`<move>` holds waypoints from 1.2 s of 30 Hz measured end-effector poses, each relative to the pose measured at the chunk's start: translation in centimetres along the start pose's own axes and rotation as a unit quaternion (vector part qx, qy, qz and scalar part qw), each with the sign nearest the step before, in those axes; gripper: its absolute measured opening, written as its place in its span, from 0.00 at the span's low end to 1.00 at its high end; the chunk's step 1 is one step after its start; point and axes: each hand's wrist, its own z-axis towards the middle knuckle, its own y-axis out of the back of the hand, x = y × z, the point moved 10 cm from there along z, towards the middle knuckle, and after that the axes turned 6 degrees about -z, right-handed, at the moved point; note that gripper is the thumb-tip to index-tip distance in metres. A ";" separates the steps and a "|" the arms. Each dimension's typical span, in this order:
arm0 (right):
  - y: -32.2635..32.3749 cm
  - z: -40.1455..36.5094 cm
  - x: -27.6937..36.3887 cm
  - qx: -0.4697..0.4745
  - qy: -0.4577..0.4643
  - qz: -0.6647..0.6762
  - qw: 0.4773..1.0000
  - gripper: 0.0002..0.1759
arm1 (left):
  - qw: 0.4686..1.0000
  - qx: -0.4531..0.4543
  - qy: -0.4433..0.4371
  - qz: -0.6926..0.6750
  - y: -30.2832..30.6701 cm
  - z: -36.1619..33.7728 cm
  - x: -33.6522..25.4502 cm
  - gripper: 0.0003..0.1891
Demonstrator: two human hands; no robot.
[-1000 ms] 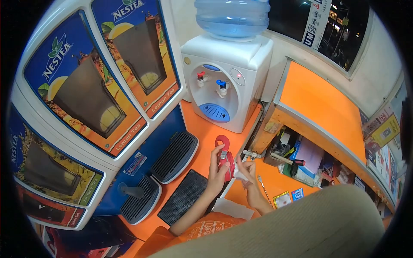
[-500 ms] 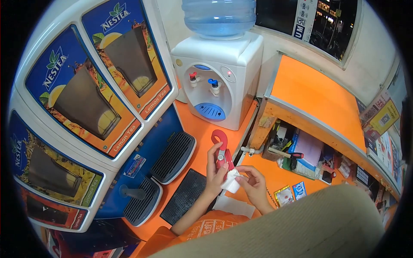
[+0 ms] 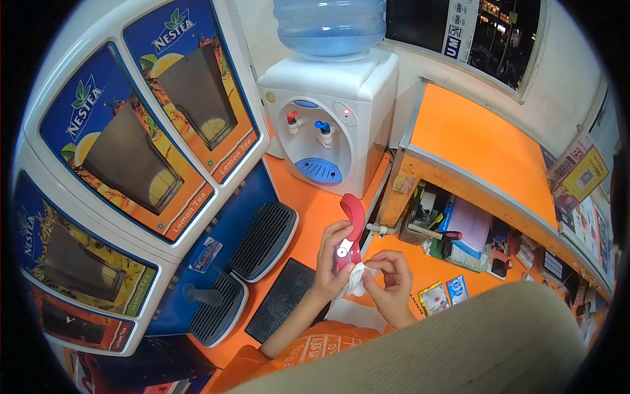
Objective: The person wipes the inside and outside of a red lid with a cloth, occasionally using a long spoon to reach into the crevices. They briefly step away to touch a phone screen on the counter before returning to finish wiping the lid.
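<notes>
My left hand is wrapped round a red hand tool with a silver pivot, its curved red handle pointing up. A crumpled white tissue lies against the tool's lower end, between my two hands. On the right, my right hand pinches the tissue's edge with thumb and fingers. Below the hands rests a pale sheet, partly hidden by them.
A drink dispenser with black drip trays fills the left. Behind stands a water dispenser. A black mat, an orange shelf with stored items, and sachets are around.
The red tool has shifted slightly right and tilted, its handle turned further over. The tissue is more crumpled against its lower end, and my right hand has moved a little right.
</notes>
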 end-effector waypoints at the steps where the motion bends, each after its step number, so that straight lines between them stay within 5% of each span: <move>1: 0.0 0.0 0.1 0.000 0.000 0.000 1.000 0.17 | 1.000 0.010 -0.015 0.022 -0.2 0.1 -0.4 0.32; 5: -0.2 0.7 1.2 0.005 -0.014 0.004 1.000 0.21 | 0.999 0.018 -0.037 0.006 -1.2 -0.7 -0.5 0.33; 10: -0.6 0.4 0.6 0.004 -0.032 -0.037 0.999 0.20 | 0.994 -0.048 0.076 -0.067 -0.4 0.4 0.1 0.34; 11: -0.6 0.2 1.8 -0.013 0.077 -0.119 0.990 0.19 | 0.994 -0.050 0.077 -0.067 -0.3 0.0 0.8 0.34; 12: -0.9 -0.4 3.3 -0.030 0.186 -0.197 0.962 0.18 | 0.970 -0.052 0.150 -0.183 -0.6 -1.1 3.8 0.34; 13: -0.8 -0.5 3.2 -0.028 0.185 -0.195 0.963 0.18 | 0.928 -0.054 0.220 -0.295 -1.4 -2.1 5.8 0.34; 15: -2.3 -0.7 2.8 0.067 0.206 -0.313 0.925 0.17 | 0.912 -0.042 0.219 -0.345 -1.7 -2.3 5.4 0.32; 17: -2.4 -1.2 1.7 0.100 0.234 -0.341 0.905 0.17 | 0.827 -0.025 0.410 -0.385 -3.1 -4.3 6.8 0.29; 22: -2.8 -3.5 -0.7 0.154 0.309 -0.395 0.851 0.18 | 0.890 0.000 0.403 -0.212 -1.8 -5.6 8.9 0.28; 27: -1.8 -3.8 0.7 0.085 0.348 -0.428 0.830 0.14 | 0.788 -0.157 0.396 -0.445 -1.7 -5.8 8.7 0.25; 34: 0.2 -3.5 2.1 0.015 0.374 -0.384 0.844 0.14 | 0.717 -0.104 0.433 -0.537 -3.6 -6.4 8.8 0.28; 36: 1.3 -2.6 0.4 0.031 0.295 -0.354 0.887 0.15 | 0.650 -0.126 0.443 -0.604 -5.2 -6.5 8.0 0.28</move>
